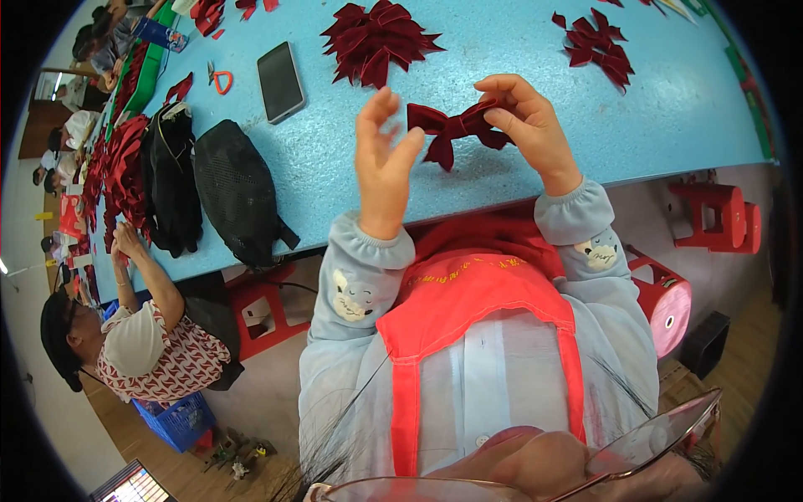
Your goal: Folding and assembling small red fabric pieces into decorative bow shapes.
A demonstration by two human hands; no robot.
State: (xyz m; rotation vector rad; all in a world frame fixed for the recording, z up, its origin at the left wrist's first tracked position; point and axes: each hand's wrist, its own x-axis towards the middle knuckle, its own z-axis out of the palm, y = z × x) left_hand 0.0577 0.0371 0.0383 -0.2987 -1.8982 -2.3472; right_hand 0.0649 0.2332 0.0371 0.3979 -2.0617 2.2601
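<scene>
Pinching a bow (456, 127) is the right hand (539, 134). The left hand (384, 171), fingers apart, is by its left end.

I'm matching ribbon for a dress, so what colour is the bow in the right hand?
The bow is dark red, as the head view shows.

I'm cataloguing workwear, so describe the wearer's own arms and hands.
The left hand and right hand are bare, without gloves. Pale blue sleeves run down to the wrists, ending in gathered, frilled cuffs. Each sleeve bears a cream cartoon motif with small dark line details.
</scene>
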